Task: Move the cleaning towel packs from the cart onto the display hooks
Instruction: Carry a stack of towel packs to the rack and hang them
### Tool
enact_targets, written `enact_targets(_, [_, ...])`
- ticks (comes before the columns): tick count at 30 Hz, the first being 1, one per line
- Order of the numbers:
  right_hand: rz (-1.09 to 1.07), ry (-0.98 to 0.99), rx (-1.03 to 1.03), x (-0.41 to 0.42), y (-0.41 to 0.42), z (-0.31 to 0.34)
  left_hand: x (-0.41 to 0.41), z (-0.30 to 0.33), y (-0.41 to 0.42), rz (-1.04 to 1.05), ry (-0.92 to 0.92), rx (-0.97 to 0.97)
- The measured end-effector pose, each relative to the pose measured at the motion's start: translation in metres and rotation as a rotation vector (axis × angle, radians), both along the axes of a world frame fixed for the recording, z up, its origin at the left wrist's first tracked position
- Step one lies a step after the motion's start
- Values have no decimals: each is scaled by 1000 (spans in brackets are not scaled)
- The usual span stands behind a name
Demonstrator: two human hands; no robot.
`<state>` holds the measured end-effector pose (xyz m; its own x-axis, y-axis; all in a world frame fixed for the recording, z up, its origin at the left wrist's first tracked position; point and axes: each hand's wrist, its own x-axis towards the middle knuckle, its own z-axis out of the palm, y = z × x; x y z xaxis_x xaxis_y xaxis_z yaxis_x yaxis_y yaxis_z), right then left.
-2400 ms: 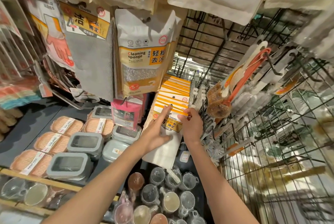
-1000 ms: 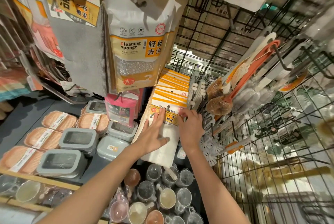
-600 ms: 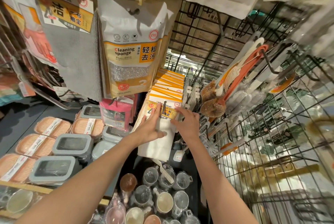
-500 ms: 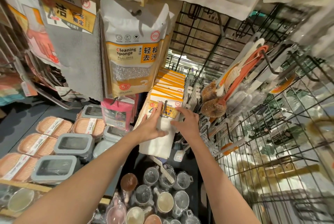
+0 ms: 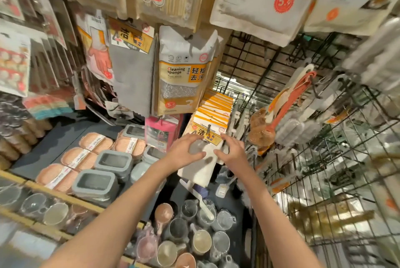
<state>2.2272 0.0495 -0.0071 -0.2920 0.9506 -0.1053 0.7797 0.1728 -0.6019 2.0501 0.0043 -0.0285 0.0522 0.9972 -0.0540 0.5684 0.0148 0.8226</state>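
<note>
A row of cleaning towel packs point(image 5: 213, 114), white cloths with orange header cards, hangs on a display hook point(image 5: 209, 127) in the middle of the rack. The front pack point(image 5: 203, 159) hangs lowest, with the hook's tip poking through its card. My left hand point(image 5: 184, 153) lies against the front pack's cloth on its left side, thumb across the cloth. My right hand point(image 5: 232, 152) touches the pack's right edge with fingers spread. The cart is out of view.
Cleaning sponge bags point(image 5: 184, 73) and grey cloths point(image 5: 132, 81) hang above left. Orange brushes point(image 5: 281, 112) hang on the black wire grid point(image 5: 324, 159) at right. Grey-lidded containers point(image 5: 95, 183) and orange sponge packs point(image 5: 75, 159) lie on the shelf below; cups point(image 5: 194, 235) stand beneath my arms.
My hands slid down from the orange header card to the cloth part of the front pack. The view tilted upward, and the pack stays on the hook.
</note>
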Motion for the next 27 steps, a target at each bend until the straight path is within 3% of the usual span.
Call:
enact_targets(6, [256, -26, 68, -20, -32, 28, -11, 35, -64, 127, 329, 38])
enact_targets(10, [490, -23, 137, -56, -67, 43, -26, 52, -125, 276, 432, 1])
enact_targets(16, [819, 15, 171, -132, -154, 55, -69, 70, -251, 602, 517, -92])
enact_targets(27, [1493, 105, 306, -258, -404, 79, -85, 93, -534, 1184, 559, -243])
